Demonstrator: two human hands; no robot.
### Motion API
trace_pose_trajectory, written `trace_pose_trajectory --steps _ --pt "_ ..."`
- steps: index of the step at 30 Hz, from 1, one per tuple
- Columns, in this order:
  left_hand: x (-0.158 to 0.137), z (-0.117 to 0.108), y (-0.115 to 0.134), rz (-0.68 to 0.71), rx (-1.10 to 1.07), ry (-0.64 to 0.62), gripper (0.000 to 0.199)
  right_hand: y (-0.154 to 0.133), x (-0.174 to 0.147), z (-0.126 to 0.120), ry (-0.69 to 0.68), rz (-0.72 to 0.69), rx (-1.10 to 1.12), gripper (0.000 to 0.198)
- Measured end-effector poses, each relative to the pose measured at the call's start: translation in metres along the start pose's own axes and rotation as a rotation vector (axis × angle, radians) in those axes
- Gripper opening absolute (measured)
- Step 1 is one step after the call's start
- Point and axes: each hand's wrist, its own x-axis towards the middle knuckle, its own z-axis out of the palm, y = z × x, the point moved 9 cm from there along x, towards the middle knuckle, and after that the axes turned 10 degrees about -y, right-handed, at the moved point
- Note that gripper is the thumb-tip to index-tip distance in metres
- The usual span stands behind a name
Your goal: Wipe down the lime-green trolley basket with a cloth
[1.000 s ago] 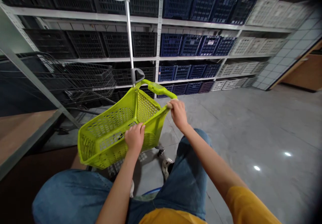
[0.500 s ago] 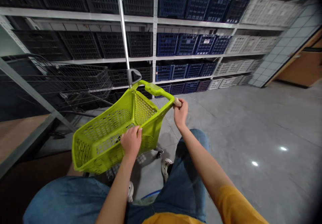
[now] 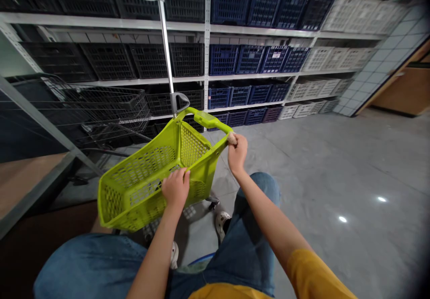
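Note:
A lime-green plastic shopping cart with perforated walls stands in front of my knees. My left hand is closed over its near rim, fingers curled to the inside. At the right end of the cart's handle, my right hand pinches a small, bunched beige cloth. The cloth touches the corner where handle and rim meet; most of it is hidden by my fingers. From the far end of the handle rises a metal pole with a grey fitting at its foot.
Behind stand white metal shelves with black, blue and white crates. A dark wire cart stands at the left beside a grey metal frame. Grey floor stretches to the right, towards a wooden counter.
My right hand has shifted slightly left and down, bringing the cloth onto the handle's corner. My left hand keeps its hold on the rim.

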Motion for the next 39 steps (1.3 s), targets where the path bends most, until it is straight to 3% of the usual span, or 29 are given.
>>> trace_pose_trajectory --steps 6,10,12,16,18,20,23,25,30,32,34,36,39 --pt "0.002 0.001 -0.002 0.009 -0.011 0.010 0.040 -0.046 -0.034 0.028 -0.352 -0.303 -0.043 0.030" --pt "0.003 0.001 -0.002 -0.002 -0.007 -0.009 0.039 -0.034 -0.002 0.012 -0.281 -0.258 -0.139 0.028" --pt "0.003 0.001 0.000 -0.009 -0.002 -0.007 0.039 -0.037 0.004 0.016 -0.266 -0.257 -0.164 0.027" --pt "0.003 0.001 0.003 -0.002 0.002 0.002 0.038 -0.069 -0.022 0.049 -0.450 -0.483 -0.178 0.027" --pt "0.002 0.002 0.002 0.002 -0.001 0.005 0.037 -0.072 -0.027 0.054 -0.546 -0.579 -0.201 0.027" --pt "0.002 0.002 0.001 0.003 -0.013 0.005 0.038 -0.061 -0.011 0.043 -0.530 -0.551 -0.237 0.025" --pt "0.003 0.001 0.002 -0.003 -0.031 -0.001 0.039 -0.038 0.019 0.014 -0.341 -0.353 -0.258 0.023" --pt "0.003 0.001 0.003 -0.011 -0.032 -0.006 0.040 -0.038 0.011 0.013 -0.296 -0.307 -0.236 0.026" --pt "0.004 -0.001 0.001 -0.002 -0.020 -0.001 0.040 -0.073 -0.058 0.052 -0.501 -0.560 -0.176 0.032" --pt "0.004 -0.001 -0.001 0.008 -0.021 -0.004 0.040 -0.070 -0.057 0.053 -0.543 -0.616 -0.166 0.032" --pt "0.004 0.000 -0.002 0.004 -0.026 -0.013 0.040 -0.051 -0.029 0.039 -0.451 -0.513 -0.154 0.032" --pt "0.005 0.002 -0.003 -0.009 -0.030 -0.018 0.041 -0.029 0.001 0.018 -0.272 -0.316 -0.153 0.031" --pt "0.005 0.003 0.000 -0.020 -0.027 -0.014 0.041 -0.024 0.000 0.012 -0.145 -0.176 -0.147 0.026"
